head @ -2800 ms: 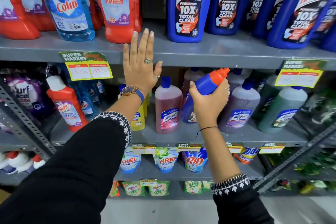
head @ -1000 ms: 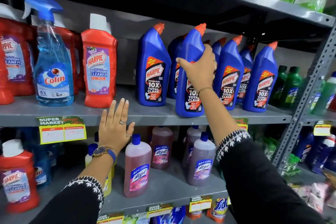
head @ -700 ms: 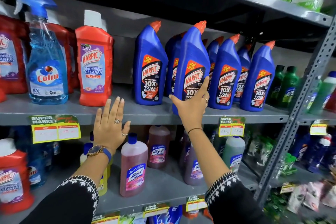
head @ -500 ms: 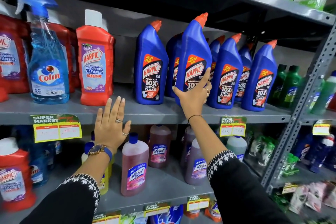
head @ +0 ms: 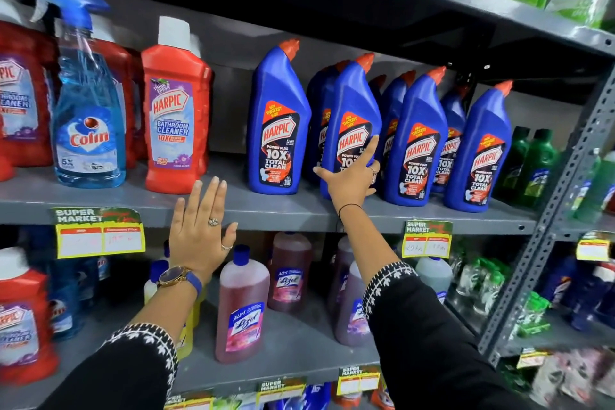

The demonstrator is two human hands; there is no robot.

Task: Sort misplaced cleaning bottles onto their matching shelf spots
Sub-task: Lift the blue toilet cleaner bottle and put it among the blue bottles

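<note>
Right hand [head: 351, 181] is wrapped around the base of the blue Harpic toilet cleaner bottle [head: 354, 116], which stands upright above the grip, among its matching row. Left hand [head: 199, 230] is spread open, empty, farther off.

The blue bottle [head: 352, 116] under the right hand [head: 349, 181] is glossy moulded plastic with a shiny printed label. The shelf [head: 266, 210] is matt grey painted metal, its price tags [head: 100, 233] paper. At nine o'clock, the spray bottle [head: 88, 116] is clear, glassy plastic.
</note>
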